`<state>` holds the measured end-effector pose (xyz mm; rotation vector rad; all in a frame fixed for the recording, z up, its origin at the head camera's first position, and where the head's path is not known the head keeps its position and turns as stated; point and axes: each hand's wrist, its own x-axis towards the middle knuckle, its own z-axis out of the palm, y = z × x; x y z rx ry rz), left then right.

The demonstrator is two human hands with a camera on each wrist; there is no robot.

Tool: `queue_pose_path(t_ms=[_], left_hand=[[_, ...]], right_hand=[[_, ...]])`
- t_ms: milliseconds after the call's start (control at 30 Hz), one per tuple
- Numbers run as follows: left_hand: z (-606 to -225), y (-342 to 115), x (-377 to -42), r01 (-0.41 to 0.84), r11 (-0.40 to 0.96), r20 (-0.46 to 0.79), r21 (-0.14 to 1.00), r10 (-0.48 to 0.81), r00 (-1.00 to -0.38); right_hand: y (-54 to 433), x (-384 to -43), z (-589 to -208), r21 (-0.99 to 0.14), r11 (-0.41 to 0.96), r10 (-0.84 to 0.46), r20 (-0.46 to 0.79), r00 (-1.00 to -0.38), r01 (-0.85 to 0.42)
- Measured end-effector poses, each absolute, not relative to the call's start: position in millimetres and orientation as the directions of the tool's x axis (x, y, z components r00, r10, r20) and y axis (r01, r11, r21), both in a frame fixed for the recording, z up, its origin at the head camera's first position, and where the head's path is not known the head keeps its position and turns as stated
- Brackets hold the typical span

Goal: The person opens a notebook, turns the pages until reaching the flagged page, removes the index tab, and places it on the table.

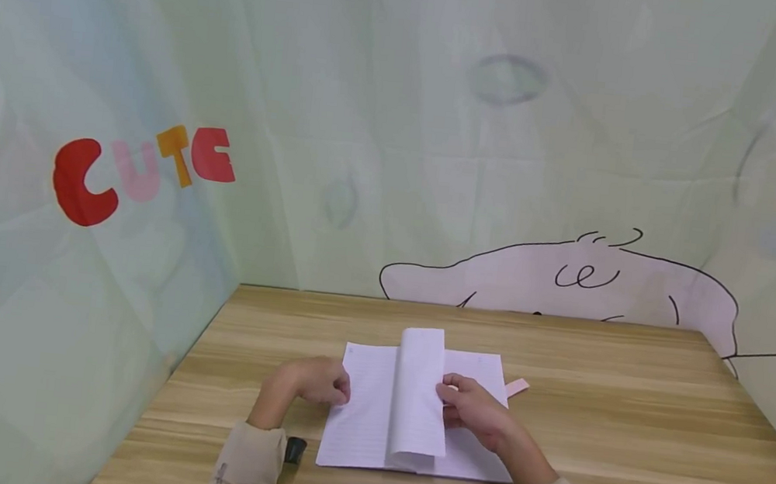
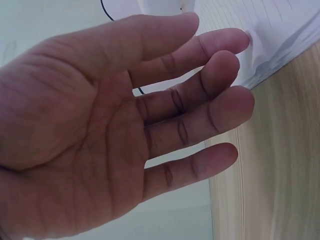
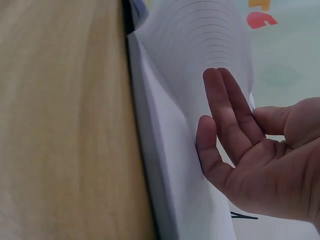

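Observation:
A lined notebook [image 1: 360,418] lies spread on the wooden table, with one page [image 1: 419,393] raised and curling over near the middle. My right hand [image 1: 477,410] holds the free edge of that page. In the right wrist view its thumb [image 3: 272,119] is on one side of the page edge and its fingers [image 3: 227,115] lie along the other. At the notebook's left edge is my left hand [image 1: 322,380], its fingers [image 2: 200,120] loosely bent with nothing between them. Its index fingertip comes right up to the paper in the left wrist view.
A pink ribbon-like tab [image 1: 517,387] sticks out from the notebook's right side. Printed cloth walls [image 1: 340,152] stand along the back and left of the wooden table [image 1: 656,447]. Dark wrist devices [image 1: 295,450] sit at both cuffs.

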<state>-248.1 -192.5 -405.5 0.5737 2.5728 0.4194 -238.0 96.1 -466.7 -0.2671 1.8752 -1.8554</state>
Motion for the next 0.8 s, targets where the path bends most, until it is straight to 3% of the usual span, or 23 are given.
queue_pose_path(t_ms=[200,367,533,800], left_hand=[[-404.3,-191.0,-250.8,0.379,0.838,-0.349,0.392,0.517,-0.782],[-404.2,-185.1,-253.6,0.403,0.778,-0.305,0.482,0.580,-0.755],[-408.6,-177.3,-257.2,0.441,0.683,-0.212,0.583,0.652,-0.728],[-411.6,-158.4,-256.6,0.540,0.577,-0.060,0.612,0.715,-0.696]], right_hand=[[89.1,-236.2,-470.2,-0.978,0.082,-0.439,-0.209,-0.874,0.192],[84.1,-234.9,-471.6,-0.984,0.073,-0.438,-0.179,-0.881,0.164],[81.6,-234.8,-476.0,-0.987,0.074,-0.438,-0.158,-0.885,0.139],[74.0,-233.4,-479.5,-0.983,0.126,-0.330,-0.165,-0.929,0.130]])
